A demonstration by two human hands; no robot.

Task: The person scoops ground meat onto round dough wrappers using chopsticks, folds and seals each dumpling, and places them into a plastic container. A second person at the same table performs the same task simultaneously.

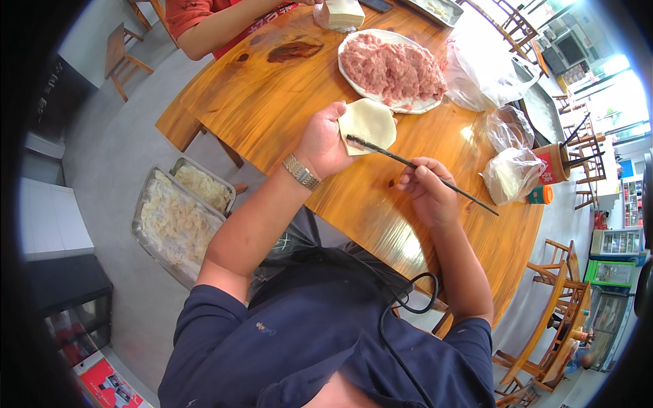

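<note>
On my left hand (324, 138) lies a stack of pale dough wrappers (368, 122), held between thumb and fingers. Between the thumb and fingers of my right hand (432, 189) is a dark chopstick (408, 162); its tip, with a little meat on it, rests at the near left corner of the top wrapper. Just beyond my left hand, a white oval plate (352, 87) bears a large mound of pink ground meat (393, 66).
Wooden table (326, 196); plastic bags (472, 76) and a chopstick holder (553, 162) stand right. More wrappers (344, 14) lie near a co-worker's arm (224, 25). Metal trays (153, 245) of filled dough pieces are low left. A black cable (382, 326) crosses my shirt.
</note>
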